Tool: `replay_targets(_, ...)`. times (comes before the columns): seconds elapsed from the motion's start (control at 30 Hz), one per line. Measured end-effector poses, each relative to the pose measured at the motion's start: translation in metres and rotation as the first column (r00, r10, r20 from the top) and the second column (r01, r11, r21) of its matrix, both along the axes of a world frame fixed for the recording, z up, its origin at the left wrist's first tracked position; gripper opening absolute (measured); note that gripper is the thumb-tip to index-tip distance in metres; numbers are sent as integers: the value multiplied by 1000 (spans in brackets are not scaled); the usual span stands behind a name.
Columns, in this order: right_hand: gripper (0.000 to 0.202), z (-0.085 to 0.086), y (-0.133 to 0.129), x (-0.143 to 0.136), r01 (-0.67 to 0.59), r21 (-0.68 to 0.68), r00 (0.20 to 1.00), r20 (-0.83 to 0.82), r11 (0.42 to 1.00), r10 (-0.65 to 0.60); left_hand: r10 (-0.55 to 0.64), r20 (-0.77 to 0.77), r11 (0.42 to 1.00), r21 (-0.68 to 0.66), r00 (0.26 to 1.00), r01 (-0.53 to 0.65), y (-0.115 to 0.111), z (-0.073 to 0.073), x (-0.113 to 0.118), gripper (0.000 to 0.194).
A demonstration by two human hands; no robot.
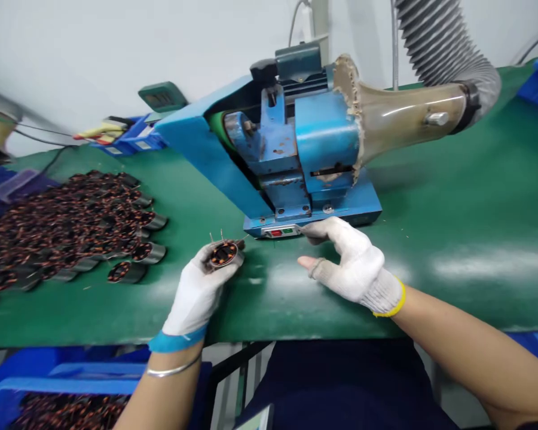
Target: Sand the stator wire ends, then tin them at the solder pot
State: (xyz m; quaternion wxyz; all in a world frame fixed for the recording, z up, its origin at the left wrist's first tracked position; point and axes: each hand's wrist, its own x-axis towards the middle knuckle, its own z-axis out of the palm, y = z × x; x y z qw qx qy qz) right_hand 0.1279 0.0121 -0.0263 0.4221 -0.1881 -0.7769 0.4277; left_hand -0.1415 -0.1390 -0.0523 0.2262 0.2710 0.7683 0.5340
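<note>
My gloved left hand [201, 283] is closed around a motor stator [225, 255], a round metal ring with copper windings facing up and thin wire ends standing out of it. My right hand [347, 257], in a white knit glove with a yellow cuff, is at the front of the blue machine [273, 155]. Its index finger reaches to the switch plate [281, 232] with red and green buttons, beside the green one; whether it presses cannot be made out. The right thumb, its tip bare, is spread away from the fingers, with nothing between.
Many stators [67, 227] lie massed on the green table [452, 269] at left. A blue bin [9, 394] below the front edge holds more copper-wound parts. A clear duct [407, 122] and grey hose [452, 48] extend right from the machine. Blue trays [138, 140] stand behind.
</note>
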Motion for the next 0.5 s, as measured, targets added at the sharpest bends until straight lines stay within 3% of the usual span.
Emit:
replay_targets(0.1,30,2,-1,1,22,16,999,37,1000,-22,166,-235,973,-119,958,-198,-9,-5,-34,69)
replay_targets(0.17,27,4,-1,2,30,18,997,69,999,-31,306,-380,926,-93,873,-365,-14,-5,-47,76)
replay_targets(0.23,27,3,-1,3,37,10,996,80,999,-38,360,-499,896,-49,788,-441,-14,-6,-49,88)
replay_targets(0.33,26,1,-2,4,46,-21,993,106,999,-43,157,-537,936,-186,829,-298,7,-11,-46,102)
replay_targets(0.4,26,-2,-1,4,61,-35,990,131,997,-56,14,-456,943,-289,890,-163,36,-14,-48,97)
replay_targets(0.5,27,-8,2,3,92,-22,983,162,996,-87,-100,-398,952,-305,912,-29,89,-15,-62,86)
